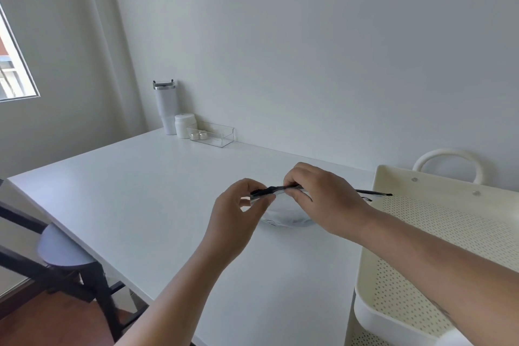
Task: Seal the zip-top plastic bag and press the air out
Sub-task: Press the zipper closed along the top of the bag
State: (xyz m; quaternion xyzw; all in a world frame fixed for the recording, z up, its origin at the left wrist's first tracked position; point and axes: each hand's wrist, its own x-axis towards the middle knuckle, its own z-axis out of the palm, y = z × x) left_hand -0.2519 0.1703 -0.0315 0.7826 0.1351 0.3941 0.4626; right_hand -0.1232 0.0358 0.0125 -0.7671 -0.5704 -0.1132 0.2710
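Observation:
A clear zip-top plastic bag [286, 213] with a black zip strip along its top is held just above the white table [140, 191]. The strip runs from the left fingers rightward past the right wrist, and its far end sticks out over the cream tray. My left hand [236, 216] pinches the strip's left end between thumb and fingers. Beside it, my right hand [320, 194] pinches the strip a little further right and covers part of the bag. The bag's lower body shows something pale inside and rests near the tabletop.
A cream perforated tray [421, 247] with a loop handle stands at the right. By the back wall are a white tumbler [166, 109], a small white jar [184, 126] and a clear box [212, 134]. A dark stool [67, 250] stands at the left table edge.

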